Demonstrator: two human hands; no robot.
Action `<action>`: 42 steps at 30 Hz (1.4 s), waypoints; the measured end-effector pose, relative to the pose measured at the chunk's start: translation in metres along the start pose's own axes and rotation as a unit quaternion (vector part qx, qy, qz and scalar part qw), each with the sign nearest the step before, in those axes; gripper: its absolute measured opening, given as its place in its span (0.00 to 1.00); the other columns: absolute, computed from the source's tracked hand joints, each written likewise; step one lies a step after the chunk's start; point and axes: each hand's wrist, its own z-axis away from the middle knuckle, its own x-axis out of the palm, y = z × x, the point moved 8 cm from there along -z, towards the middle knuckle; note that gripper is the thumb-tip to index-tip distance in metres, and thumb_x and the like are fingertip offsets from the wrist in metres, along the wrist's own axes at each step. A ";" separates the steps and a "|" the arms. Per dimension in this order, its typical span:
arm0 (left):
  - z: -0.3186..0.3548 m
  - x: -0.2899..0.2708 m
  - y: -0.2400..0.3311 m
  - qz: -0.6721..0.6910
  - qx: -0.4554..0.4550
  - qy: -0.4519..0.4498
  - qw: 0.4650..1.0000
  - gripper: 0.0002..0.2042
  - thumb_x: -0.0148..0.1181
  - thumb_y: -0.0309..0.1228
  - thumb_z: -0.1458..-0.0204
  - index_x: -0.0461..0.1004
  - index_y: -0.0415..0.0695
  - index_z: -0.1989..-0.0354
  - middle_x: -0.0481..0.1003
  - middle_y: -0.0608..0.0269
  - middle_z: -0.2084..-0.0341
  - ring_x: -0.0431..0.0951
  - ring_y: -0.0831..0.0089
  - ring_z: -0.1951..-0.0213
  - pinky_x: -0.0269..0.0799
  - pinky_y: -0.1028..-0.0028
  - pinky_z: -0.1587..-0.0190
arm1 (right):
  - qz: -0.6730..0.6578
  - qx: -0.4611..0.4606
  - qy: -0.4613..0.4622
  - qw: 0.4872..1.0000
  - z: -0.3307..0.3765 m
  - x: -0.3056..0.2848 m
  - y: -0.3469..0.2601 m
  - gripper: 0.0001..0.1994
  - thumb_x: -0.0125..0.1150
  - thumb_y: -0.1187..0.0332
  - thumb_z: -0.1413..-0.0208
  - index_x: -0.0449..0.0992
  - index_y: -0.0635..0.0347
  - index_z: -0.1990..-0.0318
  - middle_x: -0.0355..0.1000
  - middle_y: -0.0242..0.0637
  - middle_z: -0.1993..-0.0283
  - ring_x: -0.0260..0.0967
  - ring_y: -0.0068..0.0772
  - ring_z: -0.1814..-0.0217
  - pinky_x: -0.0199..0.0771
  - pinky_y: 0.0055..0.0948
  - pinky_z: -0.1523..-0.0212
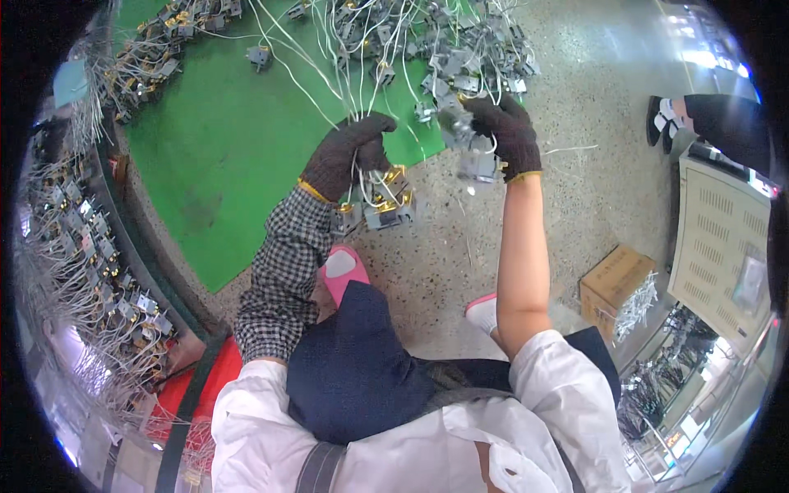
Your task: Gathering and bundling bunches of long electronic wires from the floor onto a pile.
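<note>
head: both gloved hands' grip closed: left hand (349,152) on wires (362,90), right hand (509,131) on connector (460,131).

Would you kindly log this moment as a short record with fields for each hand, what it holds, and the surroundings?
left hand: dark knit glove, gripping a bunch of white wires with small grey switch parts hanging beneath
right hand: dark knit glove, closed on a grey wired part, blurred
surface: green mat on speckled floor
pile: tangled wired parts at the mat's far edge
nearby: cardboard box to the right
</note>
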 end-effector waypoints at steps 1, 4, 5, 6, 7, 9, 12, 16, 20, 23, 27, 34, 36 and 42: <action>-0.004 0.001 -0.004 -0.009 0.038 -0.047 0.998 0.16 0.51 0.40 0.43 0.69 0.39 0.56 0.61 0.72 0.84 0.62 0.80 0.81 0.64 0.78 0.73 | 0.107 -0.046 0.017 0.993 -0.002 -0.005 0.002 0.16 0.61 0.63 0.52 0.77 0.61 0.58 0.76 0.36 0.66 0.72 0.28 0.66 0.71 0.28 0.63; -0.010 0.001 -0.022 0.028 0.005 -0.084 0.996 0.19 0.50 0.42 0.42 0.68 0.38 0.52 0.68 0.69 0.79 0.68 0.77 0.76 0.68 0.75 0.67 | 0.546 -0.100 0.053 0.830 0.039 0.044 -0.011 0.20 0.61 0.55 0.52 0.75 0.55 0.54 0.75 0.38 0.60 0.74 0.39 0.63 0.72 0.32 0.59; -0.013 0.014 -0.018 0.017 0.027 -0.088 0.996 0.19 0.51 0.42 0.43 0.68 0.38 0.52 0.70 0.68 0.75 0.70 0.77 0.73 0.69 0.74 0.66 | 0.465 -0.284 0.011 0.838 0.070 0.066 -0.014 0.21 0.62 0.52 0.54 0.75 0.54 0.56 0.75 0.38 0.62 0.74 0.42 0.63 0.73 0.35 0.62; -0.012 0.017 -0.009 -0.003 0.048 -0.078 0.996 0.20 0.52 0.42 0.43 0.68 0.37 0.51 0.73 0.66 0.72 0.72 0.76 0.71 0.69 0.74 0.65 | 0.662 -0.297 -0.036 0.687 0.095 0.113 -0.011 0.20 0.62 0.52 0.56 0.75 0.55 0.59 0.74 0.37 0.65 0.73 0.42 0.65 0.73 0.37 0.66; -0.019 -0.004 -0.021 0.068 0.032 -0.004 0.997 0.15 0.58 0.36 0.48 0.73 0.38 0.59 0.73 0.64 0.76 0.70 0.77 0.75 0.69 0.76 0.70 | 0.637 -0.210 -0.074 0.738 0.103 0.141 -0.013 0.17 0.62 0.54 0.56 0.75 0.54 0.63 0.73 0.36 0.68 0.73 0.41 0.67 0.72 0.37 0.66; -0.025 0.005 -0.014 -0.002 0.017 -0.012 1.000 0.12 0.57 0.35 0.48 0.74 0.39 0.61 0.73 0.65 0.76 0.71 0.77 0.74 0.69 0.77 0.69 | 0.615 -0.118 -0.100 0.773 0.093 0.145 0.002 0.15 0.62 0.55 0.57 0.75 0.54 0.66 0.72 0.36 0.71 0.73 0.40 0.68 0.72 0.37 0.67; -0.006 0.012 0.007 -0.185 0.092 -0.057 0.977 0.07 0.56 0.32 0.47 0.74 0.41 0.67 0.73 0.66 0.76 0.72 0.77 0.73 0.70 0.77 0.68 | 0.545 -0.271 -0.083 0.789 0.102 0.155 -0.011 0.13 0.62 0.56 0.56 0.76 0.55 0.69 0.72 0.36 0.75 0.72 0.37 0.72 0.72 0.36 0.68; -0.010 -0.016 -0.010 0.054 0.025 0.020 0.998 0.08 0.55 0.32 0.46 0.74 0.40 0.66 0.74 0.65 0.74 0.73 0.78 0.73 0.70 0.78 0.72 | 0.229 -0.235 0.019 0.944 0.026 0.088 -0.035 0.14 0.61 0.57 0.55 0.77 0.61 0.69 0.75 0.40 0.72 0.72 0.38 0.70 0.71 0.33 0.67; 0.004 0.006 -0.005 0.173 -0.048 -0.041 0.983 0.06 0.50 0.31 0.42 0.69 0.43 0.66 0.61 0.75 0.85 0.60 0.85 0.84 0.60 0.80 0.79 | 0.398 -0.116 0.187 0.891 -0.074 0.041 -0.033 0.21 0.64 0.59 0.63 0.76 0.59 0.60 0.74 0.49 0.58 0.71 0.52 0.55 0.69 0.42 0.55; -0.007 0.030 -0.002 0.283 -0.042 -0.169 0.943 0.04 0.49 0.29 0.41 0.68 0.45 0.68 0.60 0.75 0.85 0.57 0.86 0.84 0.57 0.80 0.80 | 0.516 -0.320 0.292 0.739 -0.085 0.038 -0.033 0.23 0.58 0.61 0.61 0.71 0.53 0.53 0.71 0.50 0.54 0.69 0.54 0.54 0.68 0.45 0.55; 0.012 -0.005 -0.003 0.134 0.009 -0.061 0.989 0.10 0.54 0.32 0.44 0.69 0.42 0.58 0.74 0.62 0.73 0.75 0.73 0.73 0.74 0.72 0.68 | 0.488 -0.289 0.167 0.806 -0.020 0.052 -0.065 0.14 0.58 0.65 0.61 0.75 0.54 0.62 0.74 0.42 0.65 0.73 0.47 0.64 0.72 0.40 0.64; -0.017 0.025 -0.018 0.004 0.015 -0.105 0.994 0.15 0.57 0.34 0.47 0.73 0.35 0.56 0.77 0.57 0.66 0.77 0.71 0.66 0.74 0.72 0.61 | 0.482 -0.416 -0.209 0.742 0.130 0.141 -0.036 0.17 0.61 0.66 0.65 0.75 0.48 0.61 0.68 0.37 0.66 0.70 0.43 0.64 0.71 0.38 0.69; -0.018 0.003 -0.047 0.028 0.004 -0.071 0.997 0.17 0.56 0.34 0.46 0.70 0.36 0.52 0.74 0.65 0.74 0.73 0.77 0.73 0.72 0.75 0.65 | 0.438 -0.416 -0.293 0.741 0.157 0.158 -0.024 0.18 0.61 0.65 0.65 0.74 0.49 0.60 0.67 0.36 0.67 0.70 0.43 0.65 0.71 0.39 0.69; 0.009 0.002 -0.003 0.084 -0.055 -0.050 0.994 0.14 0.51 0.35 0.42 0.69 0.38 0.53 0.58 0.77 0.85 0.57 0.86 0.83 0.57 0.82 0.80 | 0.186 -0.151 0.048 0.970 0.040 0.058 0.002 0.22 0.65 0.59 0.55 0.73 0.61 0.53 0.73 0.44 0.53 0.72 0.38 0.56 0.71 0.30 0.54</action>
